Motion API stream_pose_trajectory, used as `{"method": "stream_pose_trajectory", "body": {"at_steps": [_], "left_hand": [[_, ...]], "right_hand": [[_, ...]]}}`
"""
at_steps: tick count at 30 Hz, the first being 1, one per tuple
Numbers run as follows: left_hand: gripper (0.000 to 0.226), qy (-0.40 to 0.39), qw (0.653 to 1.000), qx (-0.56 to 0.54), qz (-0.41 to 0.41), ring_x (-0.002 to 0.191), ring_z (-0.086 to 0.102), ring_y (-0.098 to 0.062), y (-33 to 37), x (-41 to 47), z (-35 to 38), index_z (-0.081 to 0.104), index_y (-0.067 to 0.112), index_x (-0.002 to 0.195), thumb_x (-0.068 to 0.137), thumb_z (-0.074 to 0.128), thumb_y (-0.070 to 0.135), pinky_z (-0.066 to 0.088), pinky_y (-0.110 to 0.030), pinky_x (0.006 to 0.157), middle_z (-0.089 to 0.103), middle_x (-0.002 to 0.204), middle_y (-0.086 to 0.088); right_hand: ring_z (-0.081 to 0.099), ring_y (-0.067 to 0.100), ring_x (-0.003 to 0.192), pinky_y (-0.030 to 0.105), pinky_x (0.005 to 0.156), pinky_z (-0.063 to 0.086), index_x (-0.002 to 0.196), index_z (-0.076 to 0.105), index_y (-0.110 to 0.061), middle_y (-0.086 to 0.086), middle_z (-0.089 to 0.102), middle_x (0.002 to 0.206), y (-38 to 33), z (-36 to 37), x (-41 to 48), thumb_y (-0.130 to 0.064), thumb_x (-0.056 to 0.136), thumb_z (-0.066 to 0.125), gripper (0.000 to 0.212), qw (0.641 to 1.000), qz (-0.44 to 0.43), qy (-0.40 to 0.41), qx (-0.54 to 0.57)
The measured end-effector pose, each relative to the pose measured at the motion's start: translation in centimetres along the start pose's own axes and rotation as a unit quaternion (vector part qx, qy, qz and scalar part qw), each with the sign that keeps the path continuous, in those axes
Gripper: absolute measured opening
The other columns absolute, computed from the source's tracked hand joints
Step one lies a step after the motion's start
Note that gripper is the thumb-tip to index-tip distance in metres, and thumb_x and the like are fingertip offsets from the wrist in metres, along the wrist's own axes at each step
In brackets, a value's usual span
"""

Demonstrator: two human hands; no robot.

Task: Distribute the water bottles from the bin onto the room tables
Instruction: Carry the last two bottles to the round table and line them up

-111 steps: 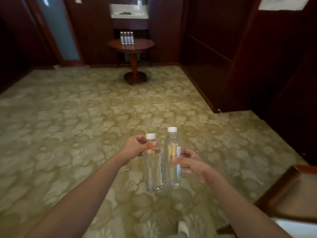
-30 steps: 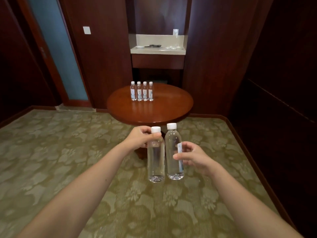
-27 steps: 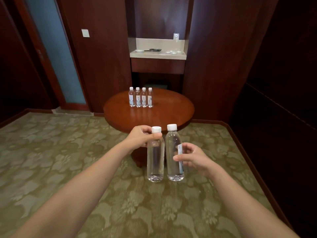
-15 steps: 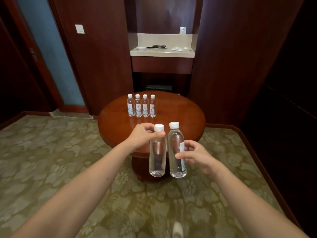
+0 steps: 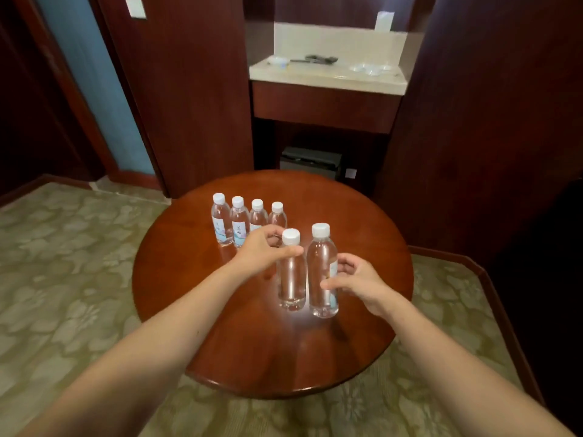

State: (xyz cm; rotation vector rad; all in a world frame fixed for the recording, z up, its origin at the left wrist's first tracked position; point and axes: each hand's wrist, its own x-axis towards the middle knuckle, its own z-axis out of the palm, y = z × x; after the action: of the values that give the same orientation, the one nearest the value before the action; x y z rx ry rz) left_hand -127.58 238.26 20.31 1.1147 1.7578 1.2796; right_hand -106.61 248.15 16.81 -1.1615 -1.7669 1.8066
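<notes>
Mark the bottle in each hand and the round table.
left-hand bottle [image 5: 291, 279], head view, clear body below its cap.
right-hand bottle [image 5: 320, 260], head view, clear upper body.
round table [image 5: 362, 222], head view, bare top, right side.

pretty dim warm room light, glare on the shiny table, soft motion blur, fisheye-bent edges

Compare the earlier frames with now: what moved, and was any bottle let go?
The person walked up to the round table; the left bottle and right bottle are now over its top, near the row of four bottles. Nothing was let go: left hand keeps its grip below the cap, right hand round the body. The row stayed put.
</notes>
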Motion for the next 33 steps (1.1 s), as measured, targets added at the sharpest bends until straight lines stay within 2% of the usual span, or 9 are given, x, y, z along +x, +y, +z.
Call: {"method": "stream_pose_trajectory", "body": {"at_steps": [5, 9, 14, 20, 22, 25, 29, 31, 33], "left_hand": [[0.034, -0.002, 1.0, -0.015, -0.023, 0.082, 0.067, 0.001, -2.2, 8.2, 2.7, 0.062, 0.016, 0.095, 0.07, 0.085, 0.01, 0.049, -0.01, 0.071, 0.071, 0.093, 0.005], [0.04, -0.031, 0.998, -0.017, -0.046, 0.089, 0.067, -0.009, -4.4, 12.4, 4.1, 0.058, 0.009, 0.101, 0.07, 0.085, 0.009, 0.053, -0.016, 0.075, 0.07, 0.098, -0.002], [0.039, -0.053, 0.996, -0.013, -0.071, 0.087, 0.066, -0.008, -7.0, 14.5, 5.4, 0.055, 0.007, 0.102, 0.073, 0.081, 0.003, 0.053, -0.018, 0.072, 0.068, 0.095, 0.0], [0.041, -0.085, 0.993, -0.014, -0.082, 0.094, 0.066, -0.01, -8.2, 15.4, 5.7, 0.054, 0.008, 0.105, 0.074, 0.08, 0.002, 0.055, -0.025, 0.085, 0.068, 0.103, -0.002], [0.041, -0.103, 0.991, -0.019, -0.087, 0.097, 0.067, -0.013, -8.3, 15.3, 5.4, 0.054, 0.009, 0.104, 0.073, 0.08, 0.0, 0.055, -0.027, 0.086, 0.068, 0.105, -0.004], [0.04, -0.129, 0.989, -0.001, -0.078, 0.1, 0.065, -0.02, -8.2, 15.0, 5.3, 0.056, 0.005, 0.105, 0.073, 0.08, -0.002, 0.054, -0.035, 0.089, 0.067, 0.108, -0.014], [0.04, -0.146, 0.982, 0.104, -0.056, 0.101, 0.065, -0.018, -7.2, 14.9, 5.0, 0.062, 0.014, 0.106, 0.073, 0.084, 0.014, 0.053, -0.035, 0.09, 0.068, 0.108, -0.004], [0.041, -0.146, 0.976, 0.156, -0.041, 0.097, 0.066, -0.014, -6.6, 14.9, 4.7, 0.065, 0.024, 0.101, 0.068, 0.087, 0.033, 0.055, -0.04, 0.089, 0.068, 0.105, 0.003], [0.046, -0.131, 0.972, 0.191, -0.037, 0.095, 0.066, -0.011, -5.8, 14.9, 4.6, 0.068, 0.029, 0.098, 0.062, 0.083, 0.053, 0.056, -0.042, 0.087, 0.068, 0.105, 0.006]], "right_hand": [[0.069, 0.02, 0.099, 0.028, 0.08, 0.056, 0.113, 0.063, -0.011, 0.01, 0.071, 0.11, 1.5, -3.2, 9.2, 0.007, 0.06, 0.087, 0.061, 0.999, 0.031, 0.025, -0.016], [0.068, 0.022, 0.107, 0.038, 0.097, 0.055, 0.118, 0.061, -0.012, 0.007, 0.07, 0.112, 3.6, -4.5, 13.5, 0.005, 0.057, 0.089, 0.069, 0.998, 0.052, 0.037, -0.02], [0.067, 0.016, 0.104, 0.033, 0.091, 0.055, 0.113, 0.058, -0.015, -0.002, 0.069, 0.108, 5.7, -4.3, 15.2, 0.015, 0.063, 0.082, 0.064, 0.997, 0.062, 0.054, 0.008], [0.063, 0.004, 0.09, 0.015, 0.073, 0.053, 0.11, 0.048, -0.015, -0.007, 0.066, 0.102, 7.7, -3.6, 15.3, 0.026, 0.066, 0.073, 0.065, 0.997, 0.055, 0.05, 0.003], [0.063, 0.004, 0.093, 0.016, 0.075, 0.053, 0.11, 0.048, -0.017, -0.006, 0.065, 0.106, 8.1, -3.3, 14.9, 0.024, 0.067, 0.073, 0.065, 0.997, 0.055, 0.048, -0.011], [0.061, 0.014, 0.106, 0.022, 0.09, 0.05, 0.109, 0.048, -0.028, -0.007, 0.062, 0.111, 7.8, -2.8, 14.2, 0.016, 0.066, 0.079, 0.07, 0.996, 0.035, 0.052, -0.057], [0.058, 0.004, 0.099, 0.002, 0.077, 0.042, 0.133, 0.043, -0.016, -0.012, 0.058, 0.111, 5.7, -3.1, 12.9, 0.015, 0.066, 0.081, 0.084, 0.994, 0.019, 0.043, -0.103], [0.055, 0.009, 0.117, 0.009, 0.092, 0.041, 0.147, 0.036, -0.015, -0.005, 0.053, 0.13, 4.2, -3.6, 12.4, 0.01, 0.069, 0.082, 0.094, 0.992, 0.007, 0.036, -0.12], [0.046, 0.014, 0.131, 0.019, 0.101, 0.041, 0.152, 0.034, -0.018, 0.0, 0.046, 0.141, 2.3, -4.2, 11.9, 0.004, 0.075, 0.079, 0.093, 0.988, -0.013, 0.037, -0.146]]}}
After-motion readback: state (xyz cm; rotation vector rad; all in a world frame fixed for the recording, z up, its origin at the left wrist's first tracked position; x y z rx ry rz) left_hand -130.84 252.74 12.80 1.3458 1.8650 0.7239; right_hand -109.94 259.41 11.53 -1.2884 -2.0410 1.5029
